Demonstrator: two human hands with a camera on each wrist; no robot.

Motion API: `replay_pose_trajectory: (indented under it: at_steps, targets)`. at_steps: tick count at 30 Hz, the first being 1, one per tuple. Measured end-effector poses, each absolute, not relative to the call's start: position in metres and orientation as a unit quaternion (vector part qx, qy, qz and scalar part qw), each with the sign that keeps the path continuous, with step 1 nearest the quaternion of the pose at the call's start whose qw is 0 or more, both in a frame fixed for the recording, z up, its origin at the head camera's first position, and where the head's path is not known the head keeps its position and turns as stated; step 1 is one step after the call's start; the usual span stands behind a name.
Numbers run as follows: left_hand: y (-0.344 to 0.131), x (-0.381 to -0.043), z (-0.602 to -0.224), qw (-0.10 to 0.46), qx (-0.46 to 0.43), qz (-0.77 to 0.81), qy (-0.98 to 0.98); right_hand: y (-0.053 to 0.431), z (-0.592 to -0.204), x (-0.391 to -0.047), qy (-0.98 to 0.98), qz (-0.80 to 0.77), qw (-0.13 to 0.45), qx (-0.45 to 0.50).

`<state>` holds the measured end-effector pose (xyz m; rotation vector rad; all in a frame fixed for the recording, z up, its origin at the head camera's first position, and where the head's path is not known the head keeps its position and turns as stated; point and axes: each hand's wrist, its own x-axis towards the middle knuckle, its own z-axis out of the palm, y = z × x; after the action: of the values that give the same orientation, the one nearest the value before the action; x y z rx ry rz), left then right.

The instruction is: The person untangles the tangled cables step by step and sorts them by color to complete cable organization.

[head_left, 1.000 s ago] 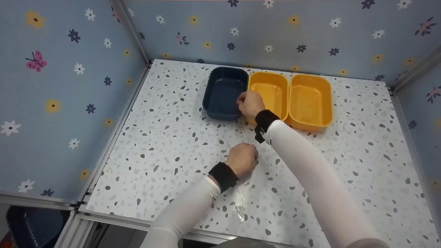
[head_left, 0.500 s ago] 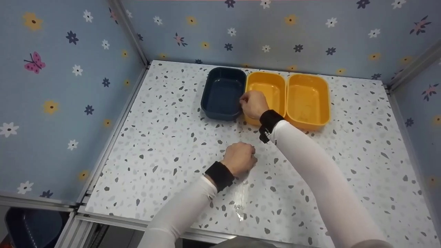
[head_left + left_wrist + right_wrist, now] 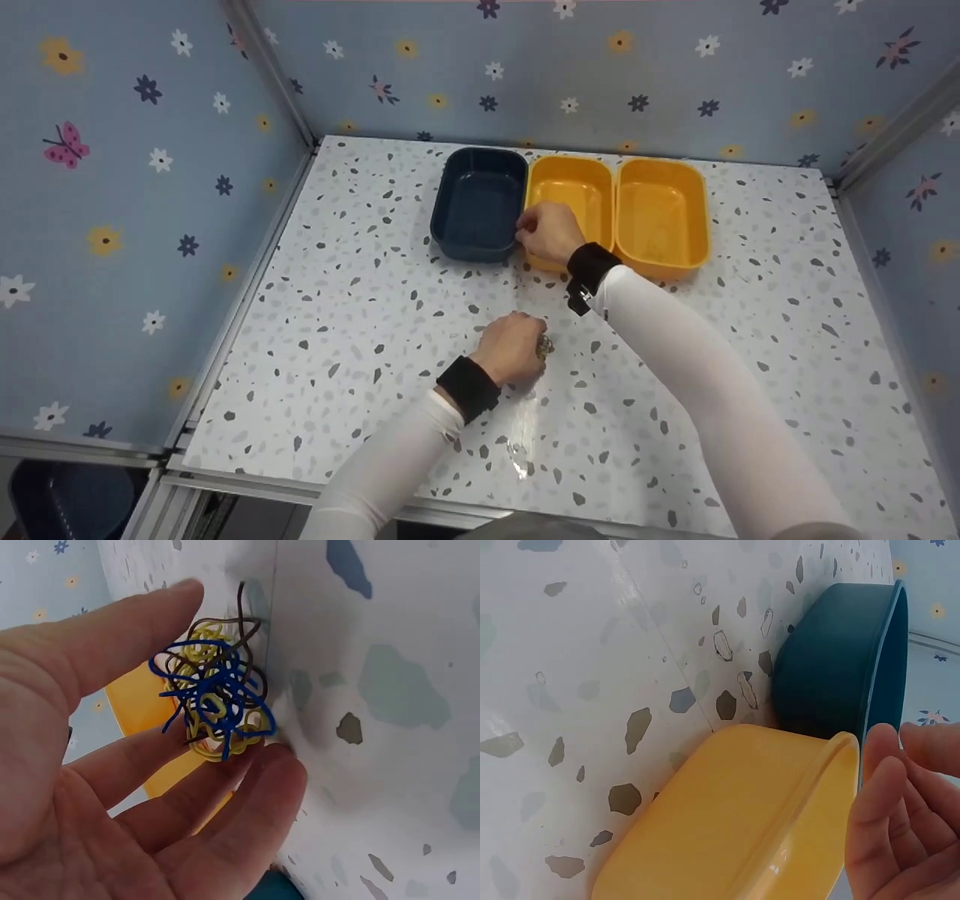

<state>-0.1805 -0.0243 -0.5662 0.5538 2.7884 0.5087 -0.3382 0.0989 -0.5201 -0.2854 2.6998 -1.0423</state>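
My left hand (image 3: 512, 350) is low over the front middle of the table, its thumb and fingers curled round a tangle of thin wires (image 3: 214, 686) in blue, yellow and brown. A bit of the tangle shows past the fingers in the head view. My right hand (image 3: 551, 234) is at the near end of the boundary between the dark blue box (image 3: 481, 202) and the middle yellow box (image 3: 574, 191). Its fingers are bent with thumb and index tips close together at the blue rim, and nothing shows between them in the right wrist view.
A second yellow box (image 3: 661, 214) stands on the right of the row. The speckled table (image 3: 360, 352) meets flowered panels (image 3: 600, 67) at the back and sides. Clear shiny tape (image 3: 520, 442) lies near the front edge. Another dark box (image 3: 79, 499) sits below the table at left.
More of the wire tangle shows past my left fingers than before. Both hands stay nearly in place, and the whole head view has shifted slightly.
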Motion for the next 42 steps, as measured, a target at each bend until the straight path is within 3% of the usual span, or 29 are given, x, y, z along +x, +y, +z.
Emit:
replay_pose_trajectory:
  at_steps: [18,42]
  targets:
    - [-0.017,-0.182,-0.568,0.118,0.183,0.182,0.959,0.114,-0.523,-0.312,0.918,-0.324,0.094,-0.206]
    - [-0.017,-0.184,-0.573,0.095,0.193,0.182,0.959,0.141,-0.546,-0.279,0.913,-0.311,0.138,-0.225]
